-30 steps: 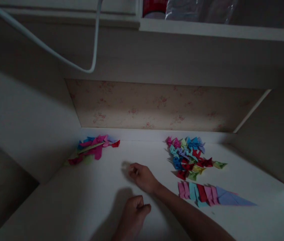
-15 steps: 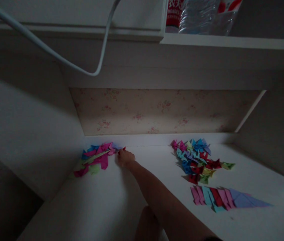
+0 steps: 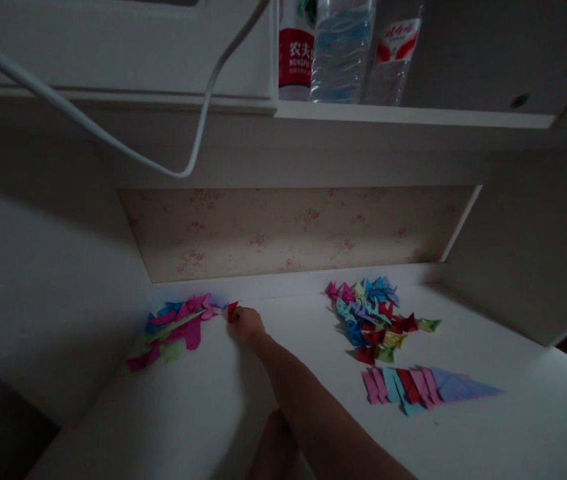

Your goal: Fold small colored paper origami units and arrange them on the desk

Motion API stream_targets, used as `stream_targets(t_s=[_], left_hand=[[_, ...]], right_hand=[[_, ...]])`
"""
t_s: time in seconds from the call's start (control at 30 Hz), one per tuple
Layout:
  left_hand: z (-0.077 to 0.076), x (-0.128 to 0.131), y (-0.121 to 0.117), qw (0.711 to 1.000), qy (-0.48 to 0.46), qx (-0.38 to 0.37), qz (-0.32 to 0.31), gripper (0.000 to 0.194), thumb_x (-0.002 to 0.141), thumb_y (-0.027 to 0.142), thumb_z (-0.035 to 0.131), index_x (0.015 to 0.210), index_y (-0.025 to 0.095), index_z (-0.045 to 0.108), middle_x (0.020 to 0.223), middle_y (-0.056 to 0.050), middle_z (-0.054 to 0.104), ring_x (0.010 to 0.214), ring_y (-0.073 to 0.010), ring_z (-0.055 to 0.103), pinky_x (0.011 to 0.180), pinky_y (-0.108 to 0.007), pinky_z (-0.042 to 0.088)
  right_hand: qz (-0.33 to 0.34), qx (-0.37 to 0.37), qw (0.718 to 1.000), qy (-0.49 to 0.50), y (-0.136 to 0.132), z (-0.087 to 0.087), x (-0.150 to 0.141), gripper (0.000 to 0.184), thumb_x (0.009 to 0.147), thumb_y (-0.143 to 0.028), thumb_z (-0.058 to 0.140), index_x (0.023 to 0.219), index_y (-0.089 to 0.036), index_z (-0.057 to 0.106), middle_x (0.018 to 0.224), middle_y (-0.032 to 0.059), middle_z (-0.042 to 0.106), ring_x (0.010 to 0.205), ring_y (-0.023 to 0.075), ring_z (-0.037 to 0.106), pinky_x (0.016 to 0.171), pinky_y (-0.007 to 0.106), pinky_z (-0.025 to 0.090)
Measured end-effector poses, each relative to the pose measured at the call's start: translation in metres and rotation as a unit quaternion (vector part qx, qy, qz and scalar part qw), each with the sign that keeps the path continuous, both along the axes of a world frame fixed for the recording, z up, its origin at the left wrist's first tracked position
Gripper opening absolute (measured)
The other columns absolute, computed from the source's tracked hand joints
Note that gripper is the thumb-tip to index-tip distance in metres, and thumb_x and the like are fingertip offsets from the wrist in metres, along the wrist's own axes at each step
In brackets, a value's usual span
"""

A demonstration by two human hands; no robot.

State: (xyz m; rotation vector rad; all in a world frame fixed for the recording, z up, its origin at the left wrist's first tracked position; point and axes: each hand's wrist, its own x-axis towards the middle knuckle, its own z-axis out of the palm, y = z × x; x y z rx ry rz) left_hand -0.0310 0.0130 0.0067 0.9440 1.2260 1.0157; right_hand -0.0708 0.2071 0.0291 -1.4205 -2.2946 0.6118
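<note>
- Lying left of centre: coloured paper pile point(image 3: 193, 331).
- Beside it, red folded piece point(image 3: 232, 311), pinched in the right hand point(image 3: 249, 325); likely a pick-up step, next calling for a steady lift.
- Bottom centre: left hand point(image 3: 272, 448), grip hidden, can't tell.

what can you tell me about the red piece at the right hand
The red piece is small and angular, looks like folded paper, and shows a pointed upper corner. It is at the white tabletop, just right of the multicoloured paper pile. The right hand seems to pinch its right side, hiding part of it; whether it is lifted is unclear.
</note>
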Motion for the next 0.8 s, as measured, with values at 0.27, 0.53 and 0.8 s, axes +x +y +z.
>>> stream_targets(t_s=[0.27, 0.53, 0.8], left_hand=[[0.008, 0.003, -0.005, 0.995, -0.072, -0.055, 0.041, 0.037, 0.063, 0.041, 0.066, 0.061, 0.023, 0.034, 0.042, 0.013, 0.024, 0.035, -0.0047, 0.016, 0.035, -0.018, 0.010], [0.007, 0.007, -0.007, 0.982, -0.135, -0.021, 0.133, 0.036, 0.065, 0.042, 0.069, 0.090, 0.022, 0.052, 0.060, 0.011, 0.045, 0.039, -0.0034, 0.030, 0.039, -0.018, 0.036], [0.012, 0.017, -0.020, 0.995, 0.061, 0.061, 0.044, 0.044, 0.075, 0.056, 0.060, 0.087, 0.014, 0.064, 0.047, 0.008, 0.041, 0.041, -0.0093, 0.041, 0.039, -0.020, 0.039]], right_hand=[[-0.002, 0.009, 0.991, 0.137, -0.056, 0.002, 0.079, 0.034, 0.086, -0.007, 0.039, 0.103, -0.020, 0.065, 0.106, 0.0040, 0.063, 0.089, 0.0141, 0.062, 0.079, 0.024, 0.046], [-0.064, -0.057, 0.936, 0.342, -0.188, -0.020, 0.202, 0.024, 0.091, -0.023, 0.044, 0.092, -0.023, 0.068, 0.085, 0.0039, 0.063, 0.073, 0.0161, 0.059, 0.066, 0.026, 0.047], [0.014, -0.069, 0.925, 0.372, -0.206, -0.017, 0.215, 0.021, 0.092, -0.031, 0.050, 0.097, -0.023, 0.068, 0.087, 0.0033, 0.066, 0.080, 0.0162, 0.058, 0.073, 0.026, 0.044]])
